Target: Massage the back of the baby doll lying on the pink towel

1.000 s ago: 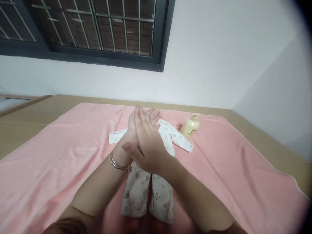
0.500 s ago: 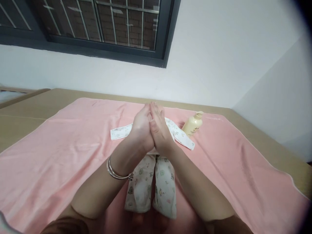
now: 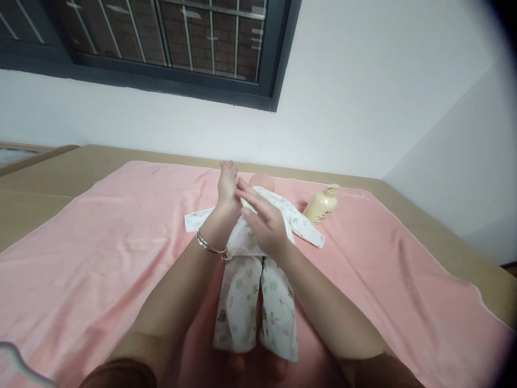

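My left hand [image 3: 228,188] is raised with its fingers stretched upward, palm turned toward the right; bangles [image 3: 209,245] circle that wrist. My right hand [image 3: 266,221] has its fingers extended, and their tips meet or nearly meet the left palm. Neither hand shows anything held. Beneath them a doll [image 3: 240,302] in a white printed top and trousers lies on its back, arms spread. Its round head [image 3: 262,182] shows partly behind my right fingers, and its feet point toward me. Right of the doll stands a pale yellow pump bottle [image 3: 322,205].
A pink cloth [image 3: 121,231] with some folds covers most of the wooden surface [image 3: 440,237]. Behind it rises a white wall [image 3: 343,108] with a dark-framed, barred window [image 3: 177,81]. A grey curved edge [image 3: 24,366] pokes in at lower left.
My palms were pressed together and have come apart, the left tilting up and slightly left, the right drawing down a little. The doll's head and chest show more now.
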Motion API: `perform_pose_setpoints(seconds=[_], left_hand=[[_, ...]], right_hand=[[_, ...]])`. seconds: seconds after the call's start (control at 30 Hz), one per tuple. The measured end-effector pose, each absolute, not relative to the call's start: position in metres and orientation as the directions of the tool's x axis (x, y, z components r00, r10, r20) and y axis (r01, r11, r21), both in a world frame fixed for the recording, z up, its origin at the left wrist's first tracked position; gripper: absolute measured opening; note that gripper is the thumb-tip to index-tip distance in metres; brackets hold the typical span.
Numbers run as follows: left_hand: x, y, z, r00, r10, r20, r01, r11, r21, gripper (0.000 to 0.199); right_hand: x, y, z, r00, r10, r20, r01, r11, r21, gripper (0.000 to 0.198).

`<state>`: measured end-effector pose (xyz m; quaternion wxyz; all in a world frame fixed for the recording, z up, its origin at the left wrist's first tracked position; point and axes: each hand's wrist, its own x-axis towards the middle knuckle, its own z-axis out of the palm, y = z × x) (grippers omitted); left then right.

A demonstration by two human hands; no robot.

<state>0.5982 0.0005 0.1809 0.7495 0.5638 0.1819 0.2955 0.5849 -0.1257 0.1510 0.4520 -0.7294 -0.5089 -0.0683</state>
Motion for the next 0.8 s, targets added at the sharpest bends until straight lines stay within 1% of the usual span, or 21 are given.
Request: perform_pose_setpoints(seconds=[0.07,0.1,0.17,0.2,0.27,0.3,0.37,0.47,0.5,0.53,0.57,0.6,0.67,0.7,0.73,0.77,0.8], left_hand=[[0.611,0.013,0.165,0.728,0.682,0.068,-0.260,0.183,0.948,0.073],[0.618,0.019,0.154,0.738,0.671,0.078,-0.264,0.179,0.948,0.072],[0.631,0.026,0.129,0.772,0.626,0.109,-0.266,0.163,0.950,0.073],[0.637,0.028,0.117,0.770,0.625,0.130,-0.267,0.131,0.955,0.072],[0.646,0.028,0.096,0.755,0.625,0.199,-0.274,0.024,0.961,0.074],[0.648,0.027,0.088,0.747,0.624,0.230,-0.273,-0.028,0.962,0.075],[0.650,0.025,0.080,0.745,0.611,0.269,-0.270,-0.093,0.958,0.078],[0.650,0.024,0.079,0.758,0.592,0.272,-0.269,-0.095,0.958,0.079],[0.650,0.024,0.080,0.764,0.587,0.269,-0.264,-0.095,0.960,0.079],[0.650,0.024,0.081,0.771,0.579,0.266,-0.256,-0.101,0.961,0.079],[0.650,0.024,0.081,0.776,0.573,0.264,-0.244,-0.114,0.963,0.079],[0.650,0.024,0.081,0.781,0.566,0.263,-0.229,-0.131,0.965,0.078],[0.648,0.023,0.081,0.791,0.550,0.268,-0.198,-0.184,0.963,0.076],[0.646,0.023,0.081,0.796,0.539,0.275,-0.183,-0.218,0.959,0.075],[0.644,0.022,0.082,0.800,0.529,0.284,-0.168,-0.256,0.952,0.075],[0.641,0.020,0.083,0.802,0.519,0.295,-0.156,-0.294,0.943,0.073],[0.638,0.019,0.084,0.803,0.512,0.304,-0.146,-0.326,0.934,0.072]], right_hand=[[0.614,-0.116,0.130,0.573,0.636,0.517,0.746,-0.144,-0.650,0.053],[0.627,-0.113,0.121,0.597,0.648,0.473,0.729,-0.192,-0.657,0.052],[0.650,-0.112,0.109,0.558,0.710,0.429,0.772,-0.254,-0.583,0.047],[0.659,-0.114,0.105,0.530,0.745,0.405,0.798,-0.278,-0.534,0.044],[0.674,-0.119,0.103,0.506,0.789,0.349,0.826,-0.327,-0.459,0.043],[0.679,-0.122,0.104,0.527,0.789,0.315,0.817,-0.369,-0.443,0.046],[0.682,-0.125,0.106,0.627,0.742,0.235,0.752,-0.498,-0.432,0.056],[0.666,-0.122,0.110,0.801,0.587,0.116,0.585,-0.729,-0.356,0.075],[0.656,-0.119,0.111,0.831,0.547,0.097,0.547,-0.776,-0.312,0.076],[0.647,-0.116,0.112,0.835,0.542,0.095,0.546,-0.794,-0.268,0.075],[0.640,-0.113,0.113,0.808,0.580,0.110,0.588,-0.775,-0.231,0.071],[0.635,-0.111,0.114,0.752,0.647,0.128,0.658,-0.724,-0.205,0.067],[0.636,-0.111,0.116,0.587,0.793,0.162,0.807,-0.557,-0.195,0.060],[0.643,-0.113,0.116,0.514,0.840,0.174,0.853,-0.478,-0.211,0.057],[0.651,-0.116,0.116,0.476,0.860,0.183,0.870,-0.431,-0.240,0.054],[0.661,-0.119,0.115,0.480,0.857,0.188,0.863,-0.423,-0.276,0.053],[0.669,-0.122,0.115,0.520,0.833,0.190,0.836,-0.452,-0.311,0.053]])
